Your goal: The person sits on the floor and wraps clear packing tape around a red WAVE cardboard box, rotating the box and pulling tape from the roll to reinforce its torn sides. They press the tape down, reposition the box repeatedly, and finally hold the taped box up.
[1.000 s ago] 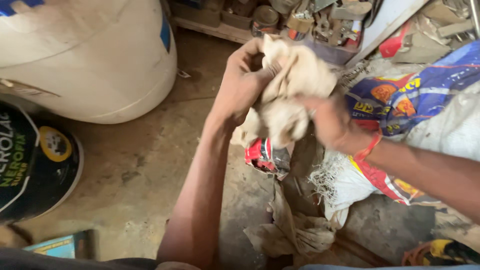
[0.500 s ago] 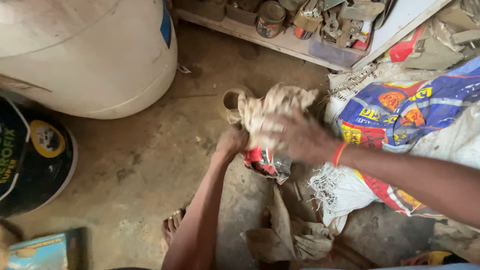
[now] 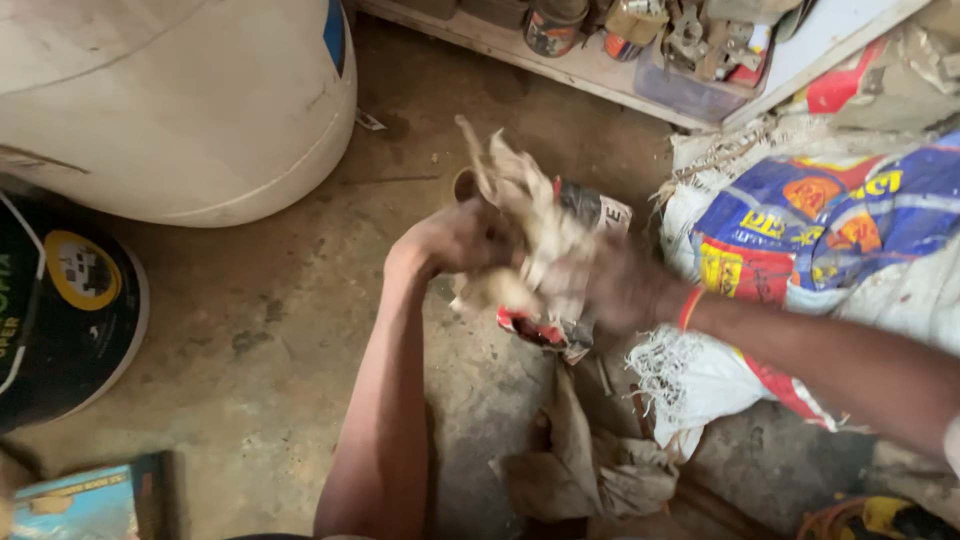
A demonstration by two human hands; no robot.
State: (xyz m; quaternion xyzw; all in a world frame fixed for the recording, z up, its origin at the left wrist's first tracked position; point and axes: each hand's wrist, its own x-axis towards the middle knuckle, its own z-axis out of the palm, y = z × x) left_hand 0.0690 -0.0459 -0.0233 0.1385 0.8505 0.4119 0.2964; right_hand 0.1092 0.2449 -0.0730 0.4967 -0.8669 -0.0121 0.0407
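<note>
Between the left hand (image 3: 455,238) and right hand (image 3: 615,290), both gripping, the frayed beige cloth rag (image 3: 530,215) could snag and tear.

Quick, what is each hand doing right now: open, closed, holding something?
Left hand: closed on the dirty beige rag.
Right hand: blurred, on the same rag; its grip cannot be told.
</note>
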